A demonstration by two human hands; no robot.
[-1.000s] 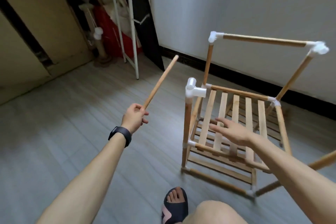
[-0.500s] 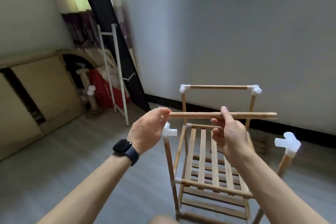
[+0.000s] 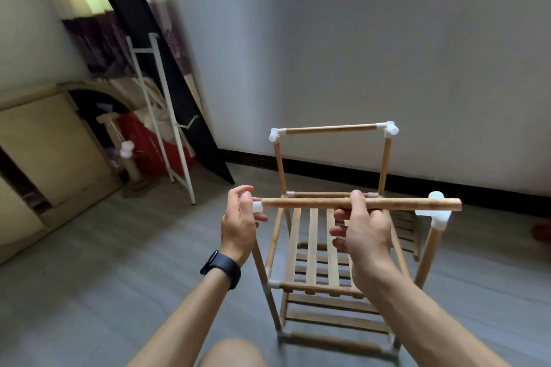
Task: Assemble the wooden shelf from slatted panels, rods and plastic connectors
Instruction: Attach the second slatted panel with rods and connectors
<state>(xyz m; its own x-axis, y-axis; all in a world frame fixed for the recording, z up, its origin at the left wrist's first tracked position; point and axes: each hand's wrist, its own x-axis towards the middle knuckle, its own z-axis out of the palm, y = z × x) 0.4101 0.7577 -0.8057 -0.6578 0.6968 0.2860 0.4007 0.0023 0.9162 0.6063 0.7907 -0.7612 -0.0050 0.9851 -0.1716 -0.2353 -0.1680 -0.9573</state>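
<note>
The person stands over a half-built wooden shelf (image 3: 325, 250) on the grey floor (image 3: 89, 292), holding a loose wooden rod (image 3: 360, 204) level across the front of it, at about the height of the two front posts' tops. The right hand (image 3: 362, 235) grasps the rod near its middle, thumb on top and fingers (image 3: 340, 231) curled beneath. The left hand (image 3: 240, 225), with a dark watch (image 3: 222, 268) on its wrist, is at the rod's left end, its fingers pinched about a white plastic connector (image 3: 258, 207) that meets the rod's tip there; whether the tip is seated in it I cannot tell. The rod's right end lies just in front of another white connector (image 3: 435, 216) capping the front right post (image 3: 425, 259), and I cannot tell whether they touch. Below the hands a slatted panel (image 3: 313, 247) sits in the frame, with more slats lower down. At the back, two uprights carry a top rod (image 3: 331, 129) joined by white corner pieces. Behind stands a grey wall (image 3: 387, 53), and off to the left a white ladder-like rack (image 3: 161, 116) leans.
</note>
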